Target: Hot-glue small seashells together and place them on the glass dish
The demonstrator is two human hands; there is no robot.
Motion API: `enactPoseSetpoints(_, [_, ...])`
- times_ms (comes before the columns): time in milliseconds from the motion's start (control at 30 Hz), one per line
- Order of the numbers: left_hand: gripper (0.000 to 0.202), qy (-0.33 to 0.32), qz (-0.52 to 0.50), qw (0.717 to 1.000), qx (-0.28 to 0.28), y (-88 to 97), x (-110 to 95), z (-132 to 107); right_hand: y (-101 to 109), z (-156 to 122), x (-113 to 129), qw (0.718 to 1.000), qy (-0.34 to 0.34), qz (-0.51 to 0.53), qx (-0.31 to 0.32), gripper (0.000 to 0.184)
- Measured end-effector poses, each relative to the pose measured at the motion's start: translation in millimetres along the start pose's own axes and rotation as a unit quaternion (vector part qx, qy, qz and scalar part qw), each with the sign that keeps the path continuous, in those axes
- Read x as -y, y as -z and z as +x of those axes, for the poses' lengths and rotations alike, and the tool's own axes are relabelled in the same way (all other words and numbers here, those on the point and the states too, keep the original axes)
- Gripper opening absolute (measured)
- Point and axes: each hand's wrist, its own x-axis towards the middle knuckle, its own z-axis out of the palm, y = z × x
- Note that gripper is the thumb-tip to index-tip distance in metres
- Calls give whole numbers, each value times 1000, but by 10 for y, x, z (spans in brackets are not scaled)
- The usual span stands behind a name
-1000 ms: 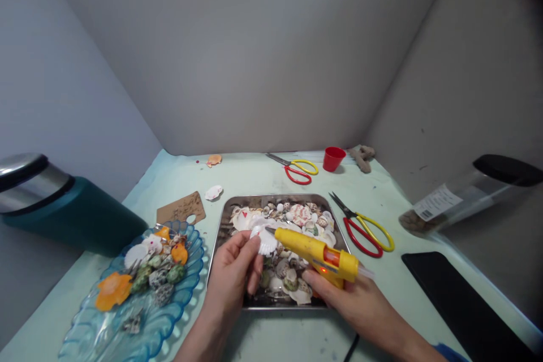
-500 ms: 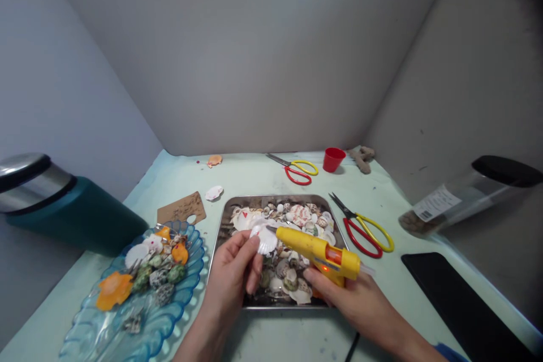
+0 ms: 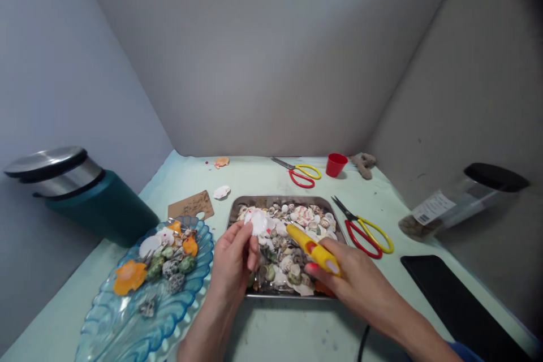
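Observation:
Between the thumb and fingers of my left hand [image 3: 234, 254] is a white scallop shell [image 3: 257, 223] with red marks, held above the tray. My right hand [image 3: 345, 268] grips a yellow glue gun [image 3: 311, 248], its nozzle pointing up and left, a short way from the shell. A red glow shows by the right thumb. Below both hands lies a metal tray [image 3: 292, 296] full of small shells and snail shells.
At left are a blue scalloped plate [image 3: 167, 328] of shells, a teal bottle [image 3: 123, 209] and brown card [image 3: 186, 207]. Two pairs of scissors [image 3: 367, 232], a red cup [image 3: 336, 164], a clear jar [image 3: 449, 209] and a black slab [image 3: 458, 305] are around the tray.
The glue gun's nozzle has come off the shell and turned away to the right. The shell has tilted in my left hand and sits slightly higher. The whole view has shifted a little.

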Motion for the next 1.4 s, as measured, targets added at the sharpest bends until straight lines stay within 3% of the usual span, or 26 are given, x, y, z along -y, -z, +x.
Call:
enactPoseSetpoints(100, [17, -22, 0, 1000, -5, 8, -1, 8, 20, 37, 33, 979, -2, -202, 33, 14])
enactPoseSetpoints(233, [17, -48, 8, 999, -6, 22, -1, 19, 23, 102, 63, 952, 1, -304, 39, 25])
enactPoseSetpoints(367, [17, -59, 7, 998, -10, 38, -7, 31, 91, 167, 81, 940, 30, -339, 34, 29])
enactPoseSetpoints(533, [19, -73, -3, 997, -29, 54, -16, 47, 117, 263, 294, 936, 83, -341, 11, 14])
enactPoseSetpoints(667, [18, -75, -6, 997, -32, 57, -8, 50, -133, 334, 546, 936, 146, -310, 79, 10])
enactPoseSetpoints(833, [17, -69, -4, 997, -30, 53, -1, 45, -481, 450, 629, 941, 171, -276, 93, 10])
enactPoseSetpoints(933, [16, -67, -4, 997, -34, 54, 4, 45, -465, 517, 520, 958, 147, -235, 80, 15])
enactPoseSetpoints(1100, [18, -57, 11, 998, -31, 56, 28, 31, -155, 529, 309, 990, 86, -108, 17, 16])
enactPoseSetpoints(1200, [19, -50, 51, 997, -20, 45, 50, 18, -33, 490, 275, 998, 35, 49, 10, 18])
enactPoseSetpoints(1300, [22, -44, 103, 994, -7, 22, 69, 5, -23, 462, 296, 951, -43, 306, 4, 19])
enactPoseSetpoints(1333, [22, -39, 121, 992, 0, 11, 74, -1, -35, 457, 303, 930, -60, 361, -2, 19])
enactPoseSetpoints(1400, [24, -28, 157, 987, 13, -13, 78, -15, -68, 450, 311, 916, -71, 395, -22, 17])
